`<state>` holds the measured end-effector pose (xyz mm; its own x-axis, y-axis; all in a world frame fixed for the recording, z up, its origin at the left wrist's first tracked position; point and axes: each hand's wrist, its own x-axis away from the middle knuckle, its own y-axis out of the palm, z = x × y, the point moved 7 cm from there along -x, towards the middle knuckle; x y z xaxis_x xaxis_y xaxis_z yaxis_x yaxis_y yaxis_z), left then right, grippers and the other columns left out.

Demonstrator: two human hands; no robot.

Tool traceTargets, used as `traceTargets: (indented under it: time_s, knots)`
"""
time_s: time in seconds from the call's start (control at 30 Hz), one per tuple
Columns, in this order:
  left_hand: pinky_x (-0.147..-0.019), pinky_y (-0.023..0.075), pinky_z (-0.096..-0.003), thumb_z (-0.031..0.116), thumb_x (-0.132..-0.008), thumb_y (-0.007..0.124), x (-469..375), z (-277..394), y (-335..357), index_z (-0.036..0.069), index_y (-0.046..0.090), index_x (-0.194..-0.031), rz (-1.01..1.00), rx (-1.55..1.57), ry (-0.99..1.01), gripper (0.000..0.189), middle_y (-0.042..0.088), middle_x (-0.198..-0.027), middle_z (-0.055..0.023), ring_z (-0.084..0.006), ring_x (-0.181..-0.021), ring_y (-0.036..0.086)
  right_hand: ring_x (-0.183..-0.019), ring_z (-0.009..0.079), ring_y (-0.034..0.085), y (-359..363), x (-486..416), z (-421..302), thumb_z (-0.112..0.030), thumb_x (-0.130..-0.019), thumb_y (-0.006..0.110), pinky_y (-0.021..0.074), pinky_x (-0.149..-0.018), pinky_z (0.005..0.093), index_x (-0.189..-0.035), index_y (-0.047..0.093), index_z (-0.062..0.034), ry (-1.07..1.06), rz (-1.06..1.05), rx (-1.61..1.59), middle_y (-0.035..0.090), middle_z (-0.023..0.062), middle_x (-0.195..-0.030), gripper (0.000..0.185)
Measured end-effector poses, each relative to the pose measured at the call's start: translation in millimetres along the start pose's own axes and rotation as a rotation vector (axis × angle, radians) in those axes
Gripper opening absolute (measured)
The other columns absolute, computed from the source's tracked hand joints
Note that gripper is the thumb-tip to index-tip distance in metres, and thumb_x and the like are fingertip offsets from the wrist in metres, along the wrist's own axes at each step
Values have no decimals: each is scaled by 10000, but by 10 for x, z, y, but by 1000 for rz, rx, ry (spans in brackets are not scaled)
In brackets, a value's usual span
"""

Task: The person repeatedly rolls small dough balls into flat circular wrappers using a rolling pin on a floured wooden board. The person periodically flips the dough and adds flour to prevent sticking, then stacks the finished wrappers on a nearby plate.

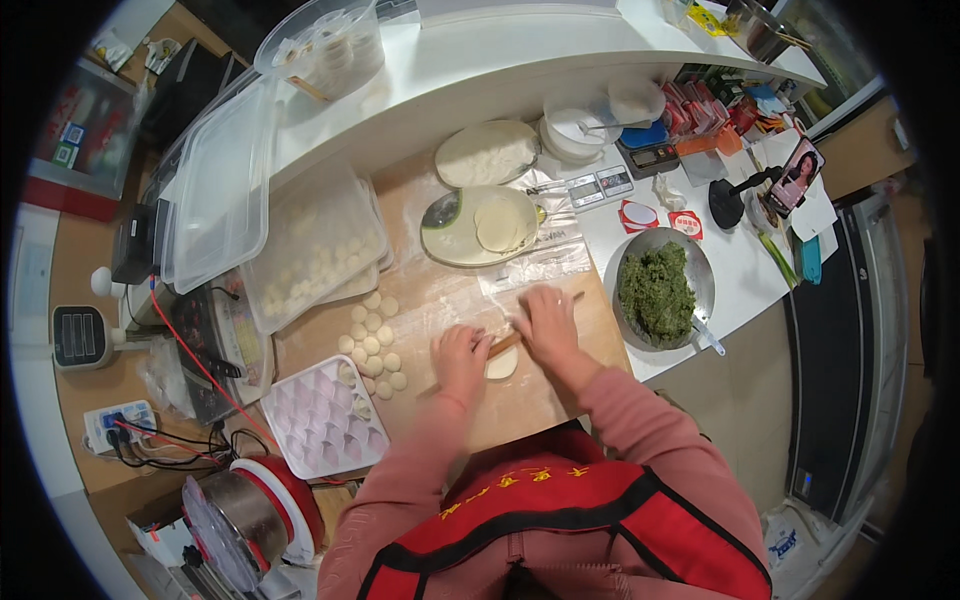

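Observation:
On the floured wooden board [450, 420], my left hand [460, 360] grips the left part of a wooden rolling pin [504, 345]. A small round dough wrapper [502, 365] lies partly beneath the pin. My right hand [550, 322], slightly blurred, is on the pin's other part, whose tip sticks out past the fingers. Several small dough pieces [371, 345] lie to the left of my hands. Beyond them an oval plate [450, 244] holds rolled wrappers [498, 226], and a second oval plate [486, 154] holds flour.
A metal bowl of chopped green filling [657, 292] stands on the right. At the left are a compartmented white tray [326, 420] and lidded plastic boxes [315, 247] of dough pieces. A phone on a stand [796, 178], kitchen scales [600, 187] and a flour tub [574, 131] stand farther back.

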<state>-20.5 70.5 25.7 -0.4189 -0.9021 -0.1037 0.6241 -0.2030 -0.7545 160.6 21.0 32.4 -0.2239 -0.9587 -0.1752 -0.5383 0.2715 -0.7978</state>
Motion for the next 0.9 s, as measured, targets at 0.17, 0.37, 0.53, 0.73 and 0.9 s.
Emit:
traceTargets:
  time_s: [0.17,0.37,0.53,0.73,0.9]
  knots:
    - [-870,428,-429,179,-870,769,266,-140,-178,92,712,-869,3,-22,54,105,671,-867,-73,-298,-900,633,-1114,377,543,-219,461,-25,-234,-910,719,381,-1020,520,-1144,621,-69,64,-85,-20,596,150,-1154,302]
    - [-828,433,-429,161,-855,788,481,-163,-311,79,671,-819,138,-104,-86,148,645,-821,-76,-299,-834,617,-1132,375,539,-288,686,-87,-253,-894,748,365,-1032,504,-1168,625,-78,55,-49,-11,599,154,-1171,347]
    - [-816,455,-470,131,-879,752,113,-146,-183,52,696,-881,-12,-13,79,98,651,-894,-138,-345,-908,614,-1126,372,536,-119,-66,102,-187,-916,699,365,-1017,501,-1148,622,-70,105,96,8,594,157,-1162,270]
    - [-820,464,-488,138,-893,738,578,-322,-415,35,682,-889,62,-32,-158,117,641,-886,-158,-365,-903,607,-1149,370,557,-397,877,-136,-255,-887,747,394,-1011,525,-1168,635,-88,-28,-23,13,611,147,-1221,345]
    - [-845,448,-482,158,-901,731,478,-248,-407,35,667,-885,134,-58,-99,139,639,-878,-145,-352,-900,605,-1152,348,562,-206,532,-71,-365,-798,828,396,-1026,489,-1200,633,-81,-35,-136,39,604,125,-1231,530]
